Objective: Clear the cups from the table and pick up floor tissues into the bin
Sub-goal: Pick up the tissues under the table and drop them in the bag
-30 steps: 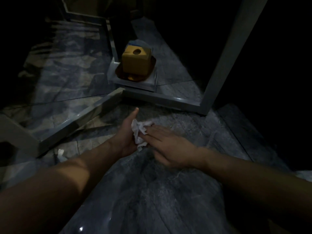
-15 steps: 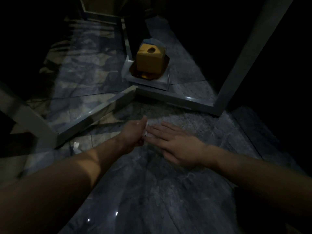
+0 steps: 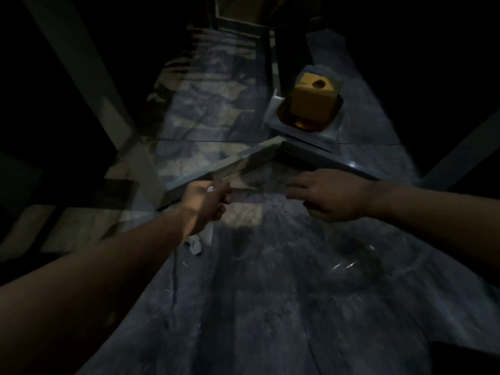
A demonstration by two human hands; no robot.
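My left hand (image 3: pixel 206 203) is closed into a fist over the dark marble floor, and a sliver of white tissue (image 3: pixel 210 188) shows at its top. My right hand (image 3: pixel 328 194) hovers to its right, fingers spread, with nothing in it; the hands are well apart. A second crumpled white tissue (image 3: pixel 194 246) lies on the floor just below my left wrist. No cups and no bin are in view.
A yellow cube-shaped box with a round hole (image 3: pixel 312 100) sits on a brown dish on a white tray at the back right. Pale metal table bars (image 3: pixel 243 163) meet in a corner on the floor ahead. A slanted leg (image 3: pixel 108 109) stands at the left.
My left hand closed fully around the tissue and moved left. My right hand let go and pulled away to the right. The view swung left, and the second tissue now lies nearer the centre.
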